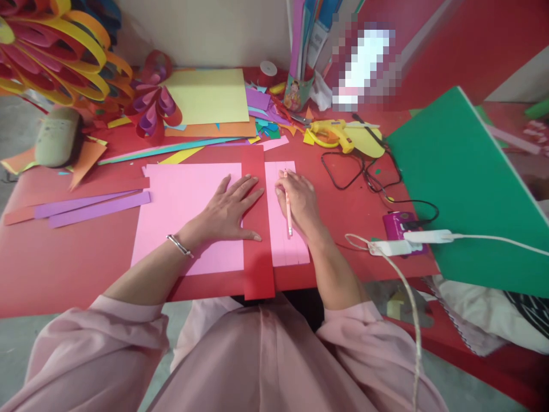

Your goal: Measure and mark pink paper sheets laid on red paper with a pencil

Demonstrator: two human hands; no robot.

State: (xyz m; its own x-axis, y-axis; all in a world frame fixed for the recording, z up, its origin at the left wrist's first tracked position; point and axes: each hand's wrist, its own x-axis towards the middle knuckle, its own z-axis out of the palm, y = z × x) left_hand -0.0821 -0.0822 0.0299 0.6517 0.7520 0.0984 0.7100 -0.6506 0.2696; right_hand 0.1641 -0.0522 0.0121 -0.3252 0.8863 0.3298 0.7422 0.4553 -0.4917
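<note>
A pink sheet (189,200) lies on the red table, with a red strip (259,269) laid upright across it. Faint lines run down the part of the sheet right of the strip. My left hand (234,209) is flat with fingers spread, its fingertips on the red strip and its palm on the pink sheet. In my right hand (300,197) is a pale pink pencil (289,214), its eraser end toward me and its tip at the sheet's upper right part.
Purple strips (98,207) lie at the left. Behind are a yellow sheet (206,94), paper scraps and a yellow glue gun (334,130). A purple power strip (397,225) with white plugs and a green board (467,200) are at the right.
</note>
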